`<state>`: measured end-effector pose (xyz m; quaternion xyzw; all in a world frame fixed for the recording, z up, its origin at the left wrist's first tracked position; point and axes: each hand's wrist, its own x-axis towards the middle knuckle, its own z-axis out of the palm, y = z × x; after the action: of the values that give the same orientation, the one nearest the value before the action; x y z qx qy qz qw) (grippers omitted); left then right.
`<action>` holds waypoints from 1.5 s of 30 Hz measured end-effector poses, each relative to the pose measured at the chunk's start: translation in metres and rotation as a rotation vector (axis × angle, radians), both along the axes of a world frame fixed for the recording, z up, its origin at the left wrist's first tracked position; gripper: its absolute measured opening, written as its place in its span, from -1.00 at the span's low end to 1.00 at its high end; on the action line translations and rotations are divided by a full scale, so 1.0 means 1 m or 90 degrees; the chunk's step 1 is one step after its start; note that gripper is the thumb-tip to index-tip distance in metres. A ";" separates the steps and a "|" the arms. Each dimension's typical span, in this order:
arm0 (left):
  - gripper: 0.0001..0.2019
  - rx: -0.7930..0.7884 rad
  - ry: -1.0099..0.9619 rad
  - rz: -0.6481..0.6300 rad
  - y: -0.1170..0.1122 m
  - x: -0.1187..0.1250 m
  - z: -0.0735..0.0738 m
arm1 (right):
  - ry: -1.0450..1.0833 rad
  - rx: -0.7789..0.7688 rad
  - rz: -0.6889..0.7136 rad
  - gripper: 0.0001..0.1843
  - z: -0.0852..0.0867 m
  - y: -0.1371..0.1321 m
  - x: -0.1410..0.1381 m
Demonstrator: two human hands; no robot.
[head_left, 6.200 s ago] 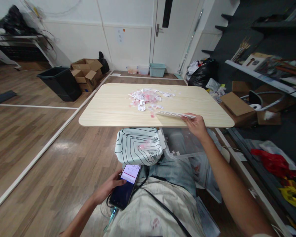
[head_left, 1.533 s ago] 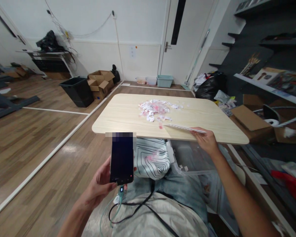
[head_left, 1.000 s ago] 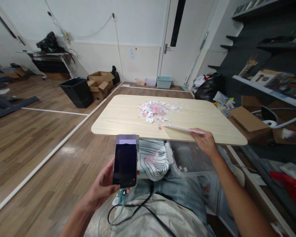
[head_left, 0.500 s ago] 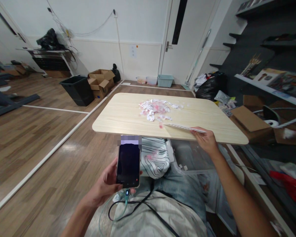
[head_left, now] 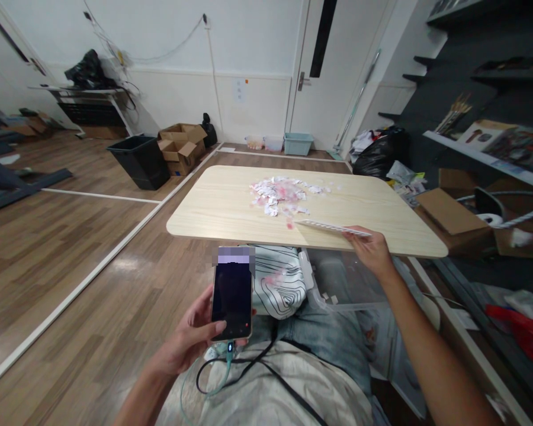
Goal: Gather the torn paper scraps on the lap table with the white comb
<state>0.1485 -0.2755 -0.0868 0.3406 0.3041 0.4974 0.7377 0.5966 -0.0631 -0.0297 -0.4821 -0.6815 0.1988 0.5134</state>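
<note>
My left hand [head_left: 195, 331] is closed around a smartphone [head_left: 231, 299], whose dark screen faces me. The thumb now lies on the lower left of that screen, and a pale green cable [head_left: 230, 355] is plugged into the bottom end. Over the near right part of the wooden table [head_left: 204, 207], my right hand [head_left: 369, 251] grips a thin, flat white piece [head_left: 331, 227] with a striped edge; its exact kind is unclear. Beyond its far end lies a heap of torn white and pink paper scraps [head_left: 278, 194], with a small pink piece [head_left: 289, 225] close to the tip.
A clear plastic bin [head_left: 350, 281] stands under the table's near edge, beside a patterned cloth [head_left: 281, 284] with pink bits on it. Left on the floor are a black bin [head_left: 140, 163] and open cardboard boxes [head_left: 182, 148]. Another cardboard box [head_left: 453, 213] sits at right.
My left thumb has moved from the phone's lower edge onto its screen, and the phone sits very slightly lower. The right hand and the white piece look unchanged.
</note>
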 end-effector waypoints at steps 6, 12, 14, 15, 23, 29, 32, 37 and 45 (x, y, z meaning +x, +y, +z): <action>-0.25 -0.059 0.029 0.035 -0.004 0.004 0.002 | 0.002 -0.004 0.009 -0.28 0.002 -0.001 0.000; -0.23 -0.080 0.071 0.046 -0.006 0.012 0.013 | 0.004 -0.012 0.011 -0.23 0.001 -0.001 0.000; -0.20 -0.083 0.088 0.056 -0.006 0.014 0.012 | 0.001 -0.010 0.006 -0.20 0.001 0.000 0.000; -0.16 -0.085 0.092 0.061 -0.005 0.016 0.010 | 0.000 -0.009 0.004 -0.19 0.001 0.000 0.000; -0.10 -0.198 0.072 0.145 -0.002 0.028 0.017 | -0.003 -0.017 0.001 -0.22 0.004 -0.002 -0.001; -0.12 -0.107 0.020 0.019 -0.009 0.012 0.017 | -0.014 -0.028 -0.001 -0.25 0.006 -0.003 0.001; -0.04 -0.057 0.010 -0.014 -0.012 0.006 0.005 | -0.016 -0.025 -0.001 -0.24 0.006 -0.002 0.001; -0.07 -0.053 0.024 -0.009 -0.011 0.007 -0.005 | -0.009 -0.021 -0.008 -0.21 0.005 -0.002 -0.001; 0.00 -0.024 -0.011 -0.039 -0.011 0.005 0.007 | -0.009 -0.028 0.002 -0.25 0.001 -0.001 0.001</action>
<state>0.1534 -0.2868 -0.0796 0.3313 0.2963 0.4715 0.7616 0.5978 -0.0643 -0.0287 -0.4935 -0.6812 0.2116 0.4976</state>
